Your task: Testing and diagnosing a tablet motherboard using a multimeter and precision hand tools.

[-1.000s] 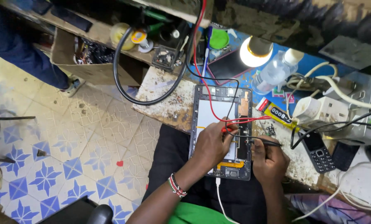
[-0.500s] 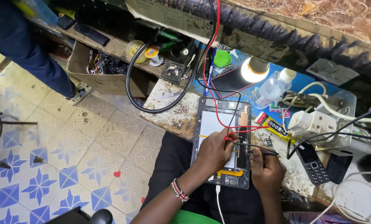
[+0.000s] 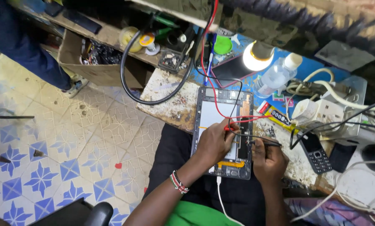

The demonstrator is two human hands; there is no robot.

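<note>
An opened tablet [image 3: 219, 109] with its back cover off lies on the worn workbench [image 3: 170, 98], a white cable plugged into its near end. My left hand [image 3: 214, 142] pinches a red test probe [image 3: 233, 124] against the tablet's board; a red wire runs up from it. My right hand [image 3: 270, 161] holds a black test probe [image 3: 263, 143] with its tip on the board's right side, a black wire trailing off to the right.
A lit bulb [image 3: 254, 58], a clear plastic bottle [image 3: 275, 75], a yellow tube [image 3: 277, 115], a white power adapter [image 3: 311, 111] and a black keypad phone [image 3: 315, 152] crowd the bench. A cardboard box [image 3: 91, 62] sits at left. Someone's leg in blue trousers [image 3: 26, 46] stands on the tiled floor.
The view has shifted slightly, so the bench sits a little lower in the frame. Both hands keep their probes on the tablet's board in much the same places.
</note>
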